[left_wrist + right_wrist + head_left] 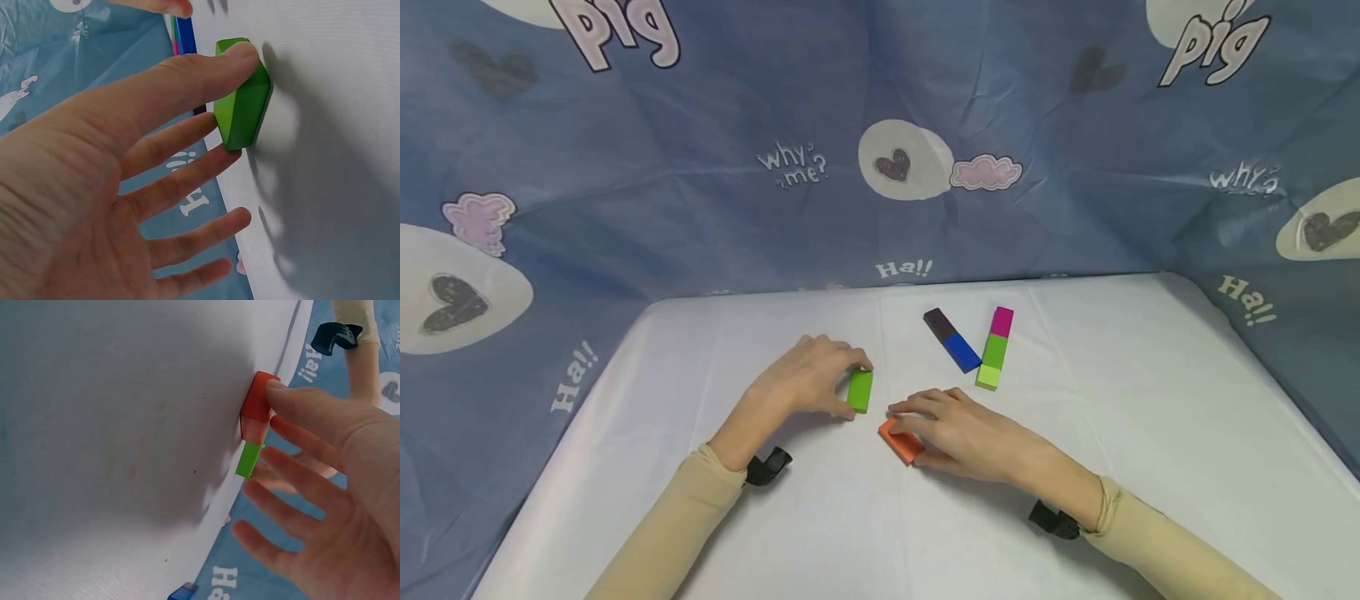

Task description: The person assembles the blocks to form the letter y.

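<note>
On the white tabletop, my left hand (pixel 812 375) pinches a green rectangular block (pixel 860 392) between thumb and fingertips. The left wrist view has the thumb across the top of this green block (pixel 247 115), two fingers at its far side and the other fingers held off. Nearer the front and a little to the right, my right hand (pixel 973 435) holds an orange block (pixel 898 443) by its ends. In the right wrist view the thumb touches the orange block (pixel 258 397), while the lower fingers extend away from it. A short gap separates the two blocks.
Behind the right hand, a dark brown block (pixel 938 323) and a blue block (pixel 962 352) lie end to end. Beside them a magenta block (pixel 1002 321) and a green block (pixel 994 357) with a lime end form another row. A patterned blue cloth (pixel 737 225) hangs behind the table.
</note>
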### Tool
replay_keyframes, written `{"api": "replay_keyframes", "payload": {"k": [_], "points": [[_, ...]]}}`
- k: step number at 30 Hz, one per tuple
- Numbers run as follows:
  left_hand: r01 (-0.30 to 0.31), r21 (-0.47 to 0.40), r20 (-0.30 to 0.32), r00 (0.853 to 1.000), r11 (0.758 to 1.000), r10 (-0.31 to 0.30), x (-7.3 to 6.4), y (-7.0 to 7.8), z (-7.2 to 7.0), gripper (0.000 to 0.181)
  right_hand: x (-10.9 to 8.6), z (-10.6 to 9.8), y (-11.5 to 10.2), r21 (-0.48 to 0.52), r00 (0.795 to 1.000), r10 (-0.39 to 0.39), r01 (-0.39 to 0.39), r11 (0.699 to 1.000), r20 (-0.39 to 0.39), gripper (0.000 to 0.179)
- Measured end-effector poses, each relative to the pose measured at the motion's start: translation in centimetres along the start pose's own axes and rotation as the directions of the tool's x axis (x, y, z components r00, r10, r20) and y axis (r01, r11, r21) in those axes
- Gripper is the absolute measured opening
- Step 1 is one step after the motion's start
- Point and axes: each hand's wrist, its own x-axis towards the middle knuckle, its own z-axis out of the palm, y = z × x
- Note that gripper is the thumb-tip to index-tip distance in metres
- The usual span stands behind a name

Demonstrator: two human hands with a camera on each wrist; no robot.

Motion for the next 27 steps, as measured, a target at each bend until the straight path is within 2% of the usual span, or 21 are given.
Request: {"api": "replay_keyframes", "payload": {"k": [5, 12, 27], "points": [[0.014, 0.004, 0.009, 1.000, 1.000, -0.014, -0.1, 0.1, -0.1, 0.064, -0.1, 0.0, -0.1, -0.006, 1.000, -0.012, 0.012, 1.000, 0.000, 0.053], [0.007, 0.011, -0.011, 1.000, 1.000, -0.007, 0.0, 0.4, 0.2, 0.063, -0.4, -0.1, -0.2, 0.007, 1.000, -0.006, 0.006, 1.000, 0.004, 0.051], [-0.059, 0.039, -0.070, 0.996, 0.997, 0.061, 1.9, -0.6, 0.6, 0.062, 0.9, -0.2, -0.1, 0.000, 0.999, 0.041, -0.041, 0.999, 0.032, 0.048]]}}
